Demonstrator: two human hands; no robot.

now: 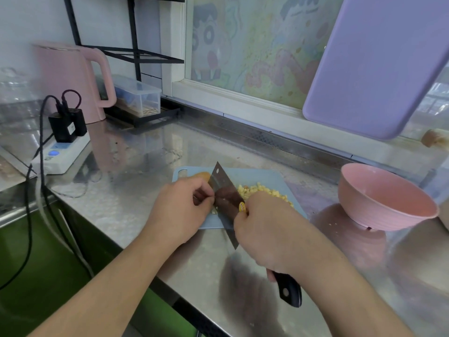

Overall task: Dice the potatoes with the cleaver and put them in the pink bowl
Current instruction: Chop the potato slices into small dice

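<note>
Two hands engaged: right hand [264, 229] grips cleaver [224, 190] handle, left hand [181, 207] pinches a potato piece, largely hidden, on the cutting board [267, 177]; cut flesh judged firm, slippery.

Pink bowl [386, 203], pale yellow dice [262, 192], blue board [267, 177], seemingly black-handled cleaver [223, 190].

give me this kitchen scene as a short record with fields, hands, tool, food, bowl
surface: blue plastic cutting board on a steel counter
right hand: grips the black handle of the steel cleaver, blade down on the board
left hand: fingers curled against the blade's left side; what they hold is hidden
food: pile of yellow potato dice right of the blade; uncut potato piece at the board's far left
pink bowl: right of the board, tilted, no dice visible inside
</note>
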